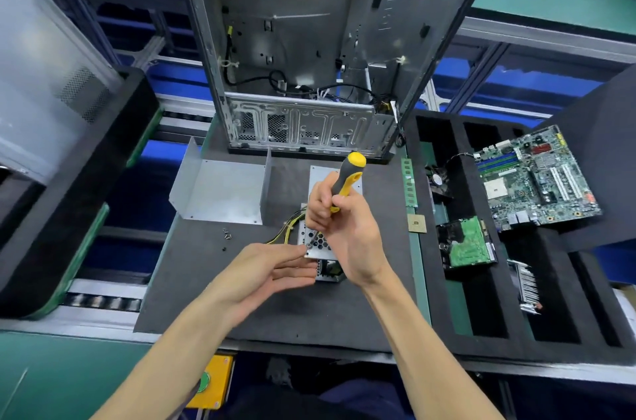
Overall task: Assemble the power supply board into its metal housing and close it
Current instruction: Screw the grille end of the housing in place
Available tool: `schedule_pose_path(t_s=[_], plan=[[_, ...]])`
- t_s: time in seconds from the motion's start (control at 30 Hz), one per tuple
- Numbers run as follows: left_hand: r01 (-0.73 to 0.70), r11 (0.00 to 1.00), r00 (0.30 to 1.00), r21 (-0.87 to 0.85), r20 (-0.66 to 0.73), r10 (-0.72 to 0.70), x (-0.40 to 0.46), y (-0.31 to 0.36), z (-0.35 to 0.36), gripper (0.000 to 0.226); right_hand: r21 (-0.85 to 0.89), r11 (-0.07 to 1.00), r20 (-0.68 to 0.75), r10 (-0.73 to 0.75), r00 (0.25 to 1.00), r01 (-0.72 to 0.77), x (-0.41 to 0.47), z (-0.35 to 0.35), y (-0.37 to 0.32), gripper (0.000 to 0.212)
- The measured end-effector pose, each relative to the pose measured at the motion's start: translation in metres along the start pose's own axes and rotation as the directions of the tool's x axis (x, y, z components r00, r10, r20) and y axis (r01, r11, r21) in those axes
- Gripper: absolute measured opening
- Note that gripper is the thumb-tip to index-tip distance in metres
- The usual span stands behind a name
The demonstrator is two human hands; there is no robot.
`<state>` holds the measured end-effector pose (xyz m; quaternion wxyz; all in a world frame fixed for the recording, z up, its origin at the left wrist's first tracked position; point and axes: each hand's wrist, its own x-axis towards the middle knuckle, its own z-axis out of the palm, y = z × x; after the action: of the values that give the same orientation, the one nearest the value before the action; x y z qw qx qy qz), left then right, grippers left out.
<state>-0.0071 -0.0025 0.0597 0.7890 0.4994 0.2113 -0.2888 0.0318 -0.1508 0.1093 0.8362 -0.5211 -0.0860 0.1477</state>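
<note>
Head view: right hand (339,227) grips the screwdriver (346,184) on the housing (318,244); left hand (272,270), fingers straight, steadies its near-left corner. A slip could strip the screw.

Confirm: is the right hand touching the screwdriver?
Touching. The head view shows the right hand with fingers curled round the yellow-and-black screwdriver handle.

**No readable text in view**

You won't get any legible label, brand or number out of this frame. The motherboard (537,178) on your right carries white silkscreen marks, all too small and blurred to read. The chip (417,223) by the green strip shows a small mark at its centre, unreadable. The yellow box (212,381) at the bench edge has a green round sticker, its face turned away and unreadable.
</note>
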Motion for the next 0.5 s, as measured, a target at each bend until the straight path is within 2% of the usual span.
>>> schedule_pose_path(t_s=[0.1, 0.23, 0.5], plan=[[-0.008, 1.0, 1.0, 0.023, 0.007, 0.008, -0.0013, 0.0016, 0.0005, 0.029, 0.01, 1.0, 0.018, -0.015, 1.0, 0.015, -0.0009, 0.0011, -0.0031, 0.01], [-0.01, 0.999, 1.0, 0.041, 0.02, 0.009, -0.0022, 0.003, 0.0014, 0.025, -0.03, 1.0, 0.02, 0.01, 1.0, -0.01, -0.0006, 0.0046, -0.0038, 0.005], [0.003, 0.999, 1.0, 0.041, 0.011, -0.004, -0.0003, 0.0024, -0.0004, 0.028, -0.124, 0.992, 0.045, 0.023, 0.999, -0.017, -0.0051, 0.0079, -0.0077, 0.01]])
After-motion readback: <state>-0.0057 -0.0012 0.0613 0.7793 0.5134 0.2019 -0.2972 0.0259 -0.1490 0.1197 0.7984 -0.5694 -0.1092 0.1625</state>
